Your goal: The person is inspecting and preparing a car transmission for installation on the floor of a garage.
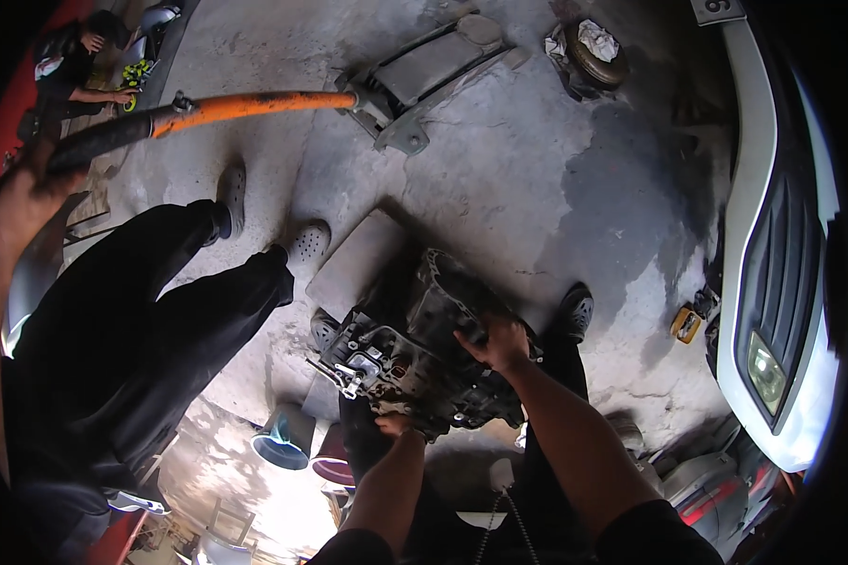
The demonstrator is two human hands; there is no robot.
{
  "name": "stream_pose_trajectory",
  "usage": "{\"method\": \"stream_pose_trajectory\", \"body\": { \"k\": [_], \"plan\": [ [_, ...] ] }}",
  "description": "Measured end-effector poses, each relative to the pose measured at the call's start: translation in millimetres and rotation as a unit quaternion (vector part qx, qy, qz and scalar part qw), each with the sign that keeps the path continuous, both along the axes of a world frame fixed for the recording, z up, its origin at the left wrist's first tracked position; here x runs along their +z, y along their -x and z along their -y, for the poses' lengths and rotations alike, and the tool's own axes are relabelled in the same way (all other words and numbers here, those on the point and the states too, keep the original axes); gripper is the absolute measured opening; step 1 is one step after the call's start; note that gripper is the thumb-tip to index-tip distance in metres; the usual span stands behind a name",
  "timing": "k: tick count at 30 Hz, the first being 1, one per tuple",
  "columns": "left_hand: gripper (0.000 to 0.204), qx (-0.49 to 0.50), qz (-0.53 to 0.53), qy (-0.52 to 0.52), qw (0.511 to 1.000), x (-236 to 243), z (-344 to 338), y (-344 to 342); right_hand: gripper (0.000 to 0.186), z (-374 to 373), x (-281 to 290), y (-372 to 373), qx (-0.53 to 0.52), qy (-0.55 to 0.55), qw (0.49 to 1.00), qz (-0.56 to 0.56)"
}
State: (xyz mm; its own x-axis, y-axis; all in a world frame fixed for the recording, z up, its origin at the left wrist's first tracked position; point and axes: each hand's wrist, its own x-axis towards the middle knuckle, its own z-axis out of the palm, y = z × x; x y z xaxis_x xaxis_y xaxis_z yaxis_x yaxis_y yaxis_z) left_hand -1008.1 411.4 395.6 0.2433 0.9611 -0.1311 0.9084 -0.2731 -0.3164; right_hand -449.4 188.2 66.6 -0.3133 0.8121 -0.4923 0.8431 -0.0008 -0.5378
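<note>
Between my legs is a dark, greasy car gearbox [424, 353], with a toothed-looking rim at its far end and bright metal levers and brackets on its left side. My left hand [400, 424] grips its near edge, the fingers partly hidden under the housing. On the right side of the housing lies my right hand [501, 341], thumb out to the left and the other fingers curled over the casing. A pale flat block [360, 262] sits on the floor just beyond the gearbox. The gearbox's underside is hidden.
At left a co-worker in black trousers [151, 367] holds the orange handle [254, 108] of a floor jack [433, 66]. Another person [75, 71] crouches at the far left. A car bumper [754, 217] stands right. Buckets [287, 438] stand near left; a tyre-like ring [598, 64] lies at the back.
</note>
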Motion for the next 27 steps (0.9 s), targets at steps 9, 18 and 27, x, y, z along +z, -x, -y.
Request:
{"method": "stream_pose_trajectory", "body": {
  "k": [9,18,27],
  "plan": [
    [0.04,-0.071,-0.076,-0.022,0.994,1,96,-14,0.048,6,-7,-2,0.001,-0.009,1.0,0.009],
    [0.026,0.586,0.118,-0.013,0.802,-205,259,-133,0.049,8,-12,-14,0.001,0.006,0.999,0.038],
    [0.02,0.927,0.201,-0.041,0.315,-415,494,-425,0.047,2,-2,-5,0.005,0.052,0.998,0.037]
  ]
}}
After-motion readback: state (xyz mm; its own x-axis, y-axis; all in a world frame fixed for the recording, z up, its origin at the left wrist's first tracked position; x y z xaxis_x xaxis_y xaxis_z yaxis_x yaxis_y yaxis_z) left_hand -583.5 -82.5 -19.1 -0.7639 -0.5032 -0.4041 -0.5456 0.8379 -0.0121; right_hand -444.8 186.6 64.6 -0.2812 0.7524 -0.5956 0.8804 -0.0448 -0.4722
